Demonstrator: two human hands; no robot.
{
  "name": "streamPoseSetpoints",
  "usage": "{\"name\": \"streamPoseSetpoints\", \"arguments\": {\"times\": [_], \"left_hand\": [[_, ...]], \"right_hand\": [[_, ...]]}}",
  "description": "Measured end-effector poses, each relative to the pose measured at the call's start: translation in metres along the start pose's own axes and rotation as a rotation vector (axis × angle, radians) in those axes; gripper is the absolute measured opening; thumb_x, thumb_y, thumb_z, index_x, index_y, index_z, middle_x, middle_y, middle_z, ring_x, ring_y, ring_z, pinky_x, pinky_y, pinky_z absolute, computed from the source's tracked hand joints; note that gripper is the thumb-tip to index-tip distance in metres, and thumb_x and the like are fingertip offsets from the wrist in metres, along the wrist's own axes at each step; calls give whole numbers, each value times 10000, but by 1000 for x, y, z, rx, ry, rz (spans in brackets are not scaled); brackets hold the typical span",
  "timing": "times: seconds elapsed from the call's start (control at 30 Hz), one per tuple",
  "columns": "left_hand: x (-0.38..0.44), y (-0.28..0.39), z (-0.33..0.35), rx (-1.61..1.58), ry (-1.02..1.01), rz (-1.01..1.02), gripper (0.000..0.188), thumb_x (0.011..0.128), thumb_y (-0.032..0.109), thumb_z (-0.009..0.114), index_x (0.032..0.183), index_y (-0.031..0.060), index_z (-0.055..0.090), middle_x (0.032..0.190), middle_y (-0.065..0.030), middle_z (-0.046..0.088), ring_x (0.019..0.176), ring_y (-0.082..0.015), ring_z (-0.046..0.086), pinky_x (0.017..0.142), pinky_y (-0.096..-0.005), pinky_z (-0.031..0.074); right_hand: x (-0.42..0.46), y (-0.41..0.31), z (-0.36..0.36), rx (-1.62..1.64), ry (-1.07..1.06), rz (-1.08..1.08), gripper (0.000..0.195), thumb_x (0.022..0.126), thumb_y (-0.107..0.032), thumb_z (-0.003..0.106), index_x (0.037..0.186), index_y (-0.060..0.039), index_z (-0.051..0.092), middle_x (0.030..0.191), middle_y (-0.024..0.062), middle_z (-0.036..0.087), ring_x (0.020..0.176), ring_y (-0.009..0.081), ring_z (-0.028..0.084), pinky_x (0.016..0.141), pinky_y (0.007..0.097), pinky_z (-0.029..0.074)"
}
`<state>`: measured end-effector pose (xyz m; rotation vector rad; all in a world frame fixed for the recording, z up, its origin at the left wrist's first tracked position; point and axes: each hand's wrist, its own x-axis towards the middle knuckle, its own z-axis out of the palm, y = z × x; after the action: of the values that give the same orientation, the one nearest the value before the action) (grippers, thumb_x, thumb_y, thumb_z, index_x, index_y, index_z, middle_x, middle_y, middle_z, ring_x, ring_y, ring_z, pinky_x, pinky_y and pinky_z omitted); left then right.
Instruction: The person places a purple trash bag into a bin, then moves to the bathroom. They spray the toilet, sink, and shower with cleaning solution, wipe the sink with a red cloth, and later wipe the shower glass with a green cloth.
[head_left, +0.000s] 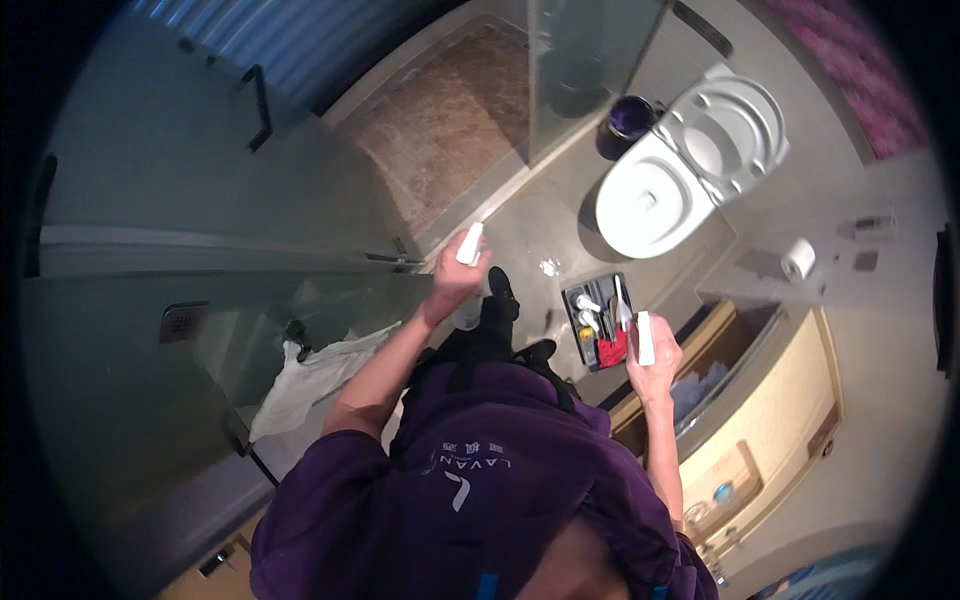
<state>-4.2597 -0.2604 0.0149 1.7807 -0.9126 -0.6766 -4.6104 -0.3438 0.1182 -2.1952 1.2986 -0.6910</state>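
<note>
My left hand (457, 274) grips a spray bottle with a white trigger head (470, 244) and a clear body that hangs below the hand. Another white trigger head (645, 339) shows in my right hand (658, 358), whose fingers are closed round that bottle; most of its body is hidden. Just left of my right hand, a dark caddy (571, 319) stands on the floor with several white-topped bottles, a white-handled tool and a red cloth (612, 349) in it. Ahead on the right, a white toilet (649, 201) has its lid and seat raised.
A dark bin (628, 124) stands beside the toilet. Glass shower panels (187, 172) rise at the left, with a white towel (315, 390) hanging there. Beyond a low sill lies a brown shower floor (450, 112). At the right are a toilet roll (798, 259) and a pale washstand counter (802, 375).
</note>
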Motion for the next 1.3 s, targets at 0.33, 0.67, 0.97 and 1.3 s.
{"name": "streamPoseSetpoints", "arguments": {"times": [0.33, 0.67, 0.97, 1.3], "left_hand": [[85, 8, -21, 183, 117, 128, 373, 813, 123, 741, 1145, 52, 586, 1085, -182, 619, 980, -433, 623, 784, -475, 527], [160, -25, -53, 210, 379, -6, 258, 835, 105, 755, 1054, 37, 638, 926, -131, 697, 844, -278, 699, 762, -377, 536], [226, 0, -76, -28, 506, -64, 245, 862, 120, 730, 1072, 42, 632, 903, -97, 692, 852, -208, 690, 774, -355, 539], [359, 25, -89, -72, 409, 30, 225, 868, 98, 740, 1045, 41, 614, 889, -73, 685, 841, -183, 682, 778, -330, 535]], "right_hand": [[126, -74, 103, 154, -181, -125, 173, 871, -122, 739, 973, -2, 667, 906, 187, 683, 813, 378, 682, 738, 419, 555], [236, -123, 159, 224, -373, -247, 232, 875, -169, 748, 1026, -16, 660, 979, 179, 687, 875, 385, 679, 761, 427, 560], [350, -134, 214, 320, -484, -474, 231, 889, -190, 745, 1013, -14, 663, 961, 184, 677, 881, 413, 665, 748, 441, 552], [456, -153, 265, 366, -360, -372, 252, 891, -196, 753, 1015, -2, 650, 957, 196, 670, 872, 408, 660, 753, 431, 548]]}}
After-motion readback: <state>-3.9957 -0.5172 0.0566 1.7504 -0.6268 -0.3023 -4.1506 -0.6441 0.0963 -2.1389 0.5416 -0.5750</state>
